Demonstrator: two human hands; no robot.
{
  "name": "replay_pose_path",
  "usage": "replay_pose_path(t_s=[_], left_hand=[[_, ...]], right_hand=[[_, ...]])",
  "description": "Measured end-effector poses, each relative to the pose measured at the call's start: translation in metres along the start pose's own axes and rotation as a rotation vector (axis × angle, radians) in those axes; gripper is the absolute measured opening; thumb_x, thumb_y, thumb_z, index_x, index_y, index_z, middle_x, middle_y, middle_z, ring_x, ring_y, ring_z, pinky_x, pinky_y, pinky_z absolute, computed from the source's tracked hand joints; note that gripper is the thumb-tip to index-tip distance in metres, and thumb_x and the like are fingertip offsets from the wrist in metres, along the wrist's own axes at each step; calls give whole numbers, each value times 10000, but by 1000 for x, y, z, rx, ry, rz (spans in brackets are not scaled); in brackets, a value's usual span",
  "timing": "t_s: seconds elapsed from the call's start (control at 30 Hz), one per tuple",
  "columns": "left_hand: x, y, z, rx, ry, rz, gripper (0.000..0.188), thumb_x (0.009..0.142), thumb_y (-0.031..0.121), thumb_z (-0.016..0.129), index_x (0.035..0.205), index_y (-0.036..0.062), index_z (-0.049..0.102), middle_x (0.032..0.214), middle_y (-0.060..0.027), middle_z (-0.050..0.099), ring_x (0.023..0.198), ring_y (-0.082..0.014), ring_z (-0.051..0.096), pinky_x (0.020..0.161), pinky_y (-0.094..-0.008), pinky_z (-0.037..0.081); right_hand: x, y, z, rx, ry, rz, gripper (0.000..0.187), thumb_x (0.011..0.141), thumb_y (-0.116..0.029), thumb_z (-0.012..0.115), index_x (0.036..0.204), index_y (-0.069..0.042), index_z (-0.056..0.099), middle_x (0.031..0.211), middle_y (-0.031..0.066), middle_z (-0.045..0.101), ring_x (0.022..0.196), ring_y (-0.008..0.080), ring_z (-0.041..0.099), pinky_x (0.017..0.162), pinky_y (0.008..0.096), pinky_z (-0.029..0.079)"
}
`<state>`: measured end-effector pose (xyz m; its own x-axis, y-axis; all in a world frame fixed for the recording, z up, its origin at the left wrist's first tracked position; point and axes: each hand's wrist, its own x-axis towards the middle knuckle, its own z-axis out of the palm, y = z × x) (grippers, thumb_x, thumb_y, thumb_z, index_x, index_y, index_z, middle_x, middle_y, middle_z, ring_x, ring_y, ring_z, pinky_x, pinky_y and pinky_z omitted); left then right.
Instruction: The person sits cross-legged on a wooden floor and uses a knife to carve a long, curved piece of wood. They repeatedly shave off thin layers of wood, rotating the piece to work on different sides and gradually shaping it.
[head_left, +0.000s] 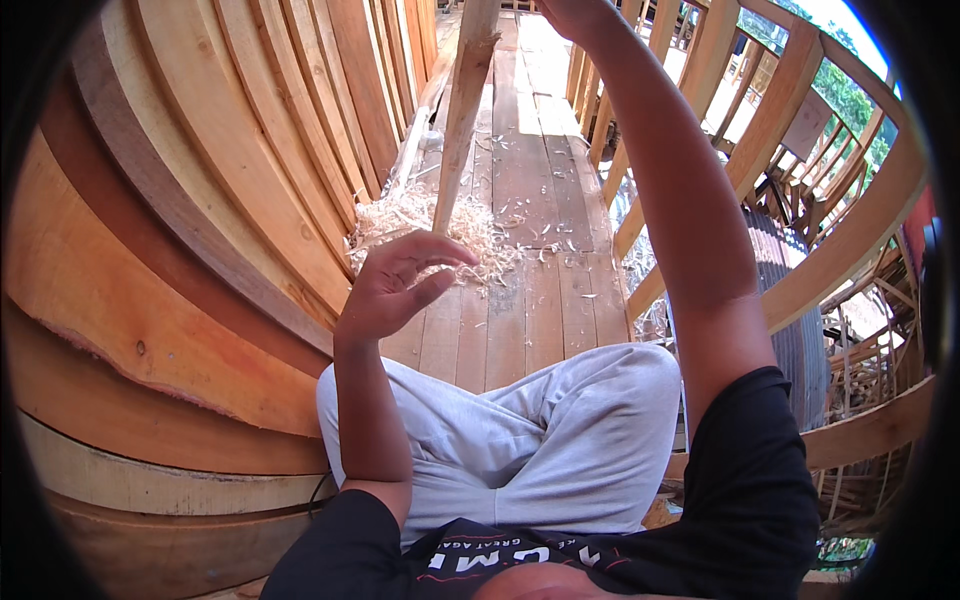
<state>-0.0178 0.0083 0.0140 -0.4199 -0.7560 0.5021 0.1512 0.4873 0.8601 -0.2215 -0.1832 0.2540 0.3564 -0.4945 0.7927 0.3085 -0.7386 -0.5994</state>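
My left hand is raised over my left knee, its fingers curved and the thumb apart from them, with nothing between. Just past its knuckles is the lower end of a long, rough wooden pole. That pole slants up to the top edge of the view, where its far end is cut off. Whether the left fingers touch it I cannot tell. My right arm stretches far forward, and my right hand is at the top edge, right of the pole. Its fingers are mostly out of view.
A plank floor runs ahead, with a heap of curly wood shavings in front of me. Upright boards line the left side. On the right stands a wooden railing, with corrugated sheet beyond it. My crossed legs are below.
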Motion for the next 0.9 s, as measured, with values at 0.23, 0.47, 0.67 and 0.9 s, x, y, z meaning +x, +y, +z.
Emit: replay_pose_path(t_s=[0.23,0.47,0.67,0.9], left_hand=[[11,-13,-13,316,582,207,933,809,262,773,1480,51,160,1532,-184,220,1453,-300,166,1177,-459,123],[16,3,-10,147,605,327,922,827,143,743,1499,58,116,1524,-174,243,1424,-283,221,1162,-449,189],[-7,4,-23,145,736,316,797,792,-14,736,1439,44,273,1191,-101,539,1102,-196,555,990,-347,464],[-6,-1,-11,84,845,438,658,774,-63,718,1314,80,369,1137,-93,529,1105,-241,534,1017,-391,437]], right_hand=[[-23,35,72,-48,-416,5,429,857,-279,725,1139,-18,534,924,64,623,751,126,576,650,274,489],[-84,49,128,-312,-657,155,375,871,-307,714,1068,-27,562,840,27,554,767,117,526,688,283,453],[-146,51,128,-492,-392,245,405,855,-358,719,997,-5,581,783,66,594,662,200,555,634,361,449],[-264,93,68,-576,-332,296,650,771,-506,768,1130,-5,562,826,95,578,751,200,581,697,334,460]])
